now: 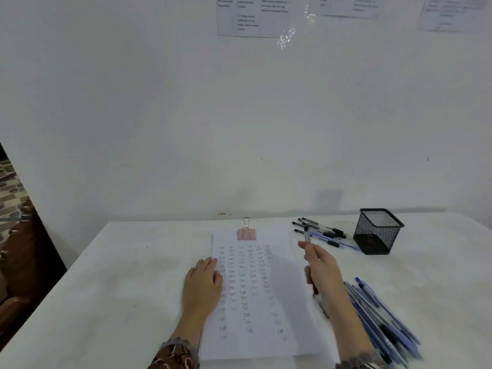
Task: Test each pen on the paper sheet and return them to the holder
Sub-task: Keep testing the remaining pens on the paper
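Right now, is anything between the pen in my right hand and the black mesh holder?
Only loose black-capped pens lying flat between the clear pen and the black mesh holder; carried above them, the way looks open.

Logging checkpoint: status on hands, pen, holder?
Left hand flat on paper sheet. Right hand pinches pen, held off sheet's right edge. No pens sticking out of holder; black pens lie beside it, nothing blocks it.
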Demonstrator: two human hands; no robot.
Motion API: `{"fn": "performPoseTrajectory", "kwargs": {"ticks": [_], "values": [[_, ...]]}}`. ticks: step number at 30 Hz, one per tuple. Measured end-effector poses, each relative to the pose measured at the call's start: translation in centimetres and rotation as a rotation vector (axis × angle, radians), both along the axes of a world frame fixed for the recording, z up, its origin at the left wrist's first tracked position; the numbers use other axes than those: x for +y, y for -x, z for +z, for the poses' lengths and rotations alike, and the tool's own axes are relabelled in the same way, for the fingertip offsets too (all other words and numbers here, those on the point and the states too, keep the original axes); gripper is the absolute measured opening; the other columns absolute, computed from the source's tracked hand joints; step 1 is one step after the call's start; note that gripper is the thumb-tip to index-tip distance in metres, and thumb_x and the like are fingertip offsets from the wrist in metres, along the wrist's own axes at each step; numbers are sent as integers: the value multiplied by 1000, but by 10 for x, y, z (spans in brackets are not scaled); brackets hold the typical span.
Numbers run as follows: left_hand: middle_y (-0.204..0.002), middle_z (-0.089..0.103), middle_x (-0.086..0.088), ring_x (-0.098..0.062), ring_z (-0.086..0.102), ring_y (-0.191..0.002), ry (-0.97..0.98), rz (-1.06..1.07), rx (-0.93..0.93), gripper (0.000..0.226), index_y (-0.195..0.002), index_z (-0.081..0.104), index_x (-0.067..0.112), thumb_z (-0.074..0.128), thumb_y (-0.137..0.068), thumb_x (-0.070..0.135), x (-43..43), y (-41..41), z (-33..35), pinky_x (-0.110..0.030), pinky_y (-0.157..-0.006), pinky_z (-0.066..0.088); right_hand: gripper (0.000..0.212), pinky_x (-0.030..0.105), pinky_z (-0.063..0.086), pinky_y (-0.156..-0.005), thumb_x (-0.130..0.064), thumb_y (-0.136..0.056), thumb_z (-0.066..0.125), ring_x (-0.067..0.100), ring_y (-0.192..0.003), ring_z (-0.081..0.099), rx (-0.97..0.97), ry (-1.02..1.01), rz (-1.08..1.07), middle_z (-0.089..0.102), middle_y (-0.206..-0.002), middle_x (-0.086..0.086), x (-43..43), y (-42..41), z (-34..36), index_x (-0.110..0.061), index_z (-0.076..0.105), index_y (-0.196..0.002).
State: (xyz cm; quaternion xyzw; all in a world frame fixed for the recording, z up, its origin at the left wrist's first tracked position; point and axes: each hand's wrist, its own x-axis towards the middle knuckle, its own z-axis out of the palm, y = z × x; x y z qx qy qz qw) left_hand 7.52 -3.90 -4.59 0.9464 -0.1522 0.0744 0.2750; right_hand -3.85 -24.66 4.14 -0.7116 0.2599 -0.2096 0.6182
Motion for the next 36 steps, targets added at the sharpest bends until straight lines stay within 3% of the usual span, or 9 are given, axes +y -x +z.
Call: {"fn": "performPoseTrajectory", "kwargs": {"ticks": [2,8,16,20,22,25,28,31,36], "values": [[-148,35,1,-14,25,-140,-16,-7,-15,44,-141,38,14,32,-98,23,0,0,1,-28,-115,15,18,27,34,-65,-20,-96,48,16,-66,47,205,434,-31,55,-82,4,-26,17,4,-9,60,-103],[-145,39,-1,-16,30,-137,-14,-14,-31,43,-139,40,11,35,-97,20,-2,2,3,-31,-114,18,18,32,48,-86,-26,-89,57,26,-101,56,740,629,8,60,-114,8,-64,45,-19,-18,61,-105],[-144,41,-3,-18,34,-135,-12,-20,-31,42,-138,42,10,36,-97,19,-2,1,2,-33,-114,21,30,34,46,-93,-32,-88,56,26,-109,55,687,662,15,58,-119,7,-83,33,7,-16,59,-113],[-143,42,-1,-15,34,-134,-4,-21,-18,42,-137,43,11,36,-97,19,-2,3,3,-31,-113,20,27,24,42,-68,-13,-96,37,28,-99,58,644,837,146,61,-90,8,-94,-26,31,-9,57,-79],[-144,40,-1,-15,33,-135,0,-17,-14,42,-138,42,12,36,-97,20,-2,4,4,-31,-114,18,26,24,36,-71,-6,-95,33,29,-110,55,683,904,258,59,-112,12,-99,-51,19,-9,58,-101],[-144,40,0,-14,33,-135,-1,-21,-14,42,-138,42,12,36,-97,20,-2,3,5,-30,-114,19,53,32,37,-98,-2,-95,33,29,-129,41,768,904,400,36,-145,13,-111,-65,-10,-17,27,-146],[-144,40,0,-14,33,-135,-2,-19,-9,43,-137,43,12,33,-96,23,-2,3,4,-30,-114,19,54,39,32,-107,-4,-95,33,30,-133,32,792,1026,353,27,-148,12,-128,-73,-33,-15,22,-147],[-141,44,-1,-16,37,-132,12,-4,-17,56,-135,47,11,24,-88,32,-2,4,4,-31,-113,23,43,38,39,-102,-14,-96,34,29,-123,40,744,1198,268,39,-138,11,-133,-83,-40,-8,34,-139],[-146,38,3,-11,30,-136,-7,-4,-5,43,-138,41,15,33,-97,25,-4,1,4,-28,-114,16,34,36,41,-93,-24,-96,40,26,-117,48,780,1261,270,49,-128,9,-127,-91,-40,-8,47,-125]]}}
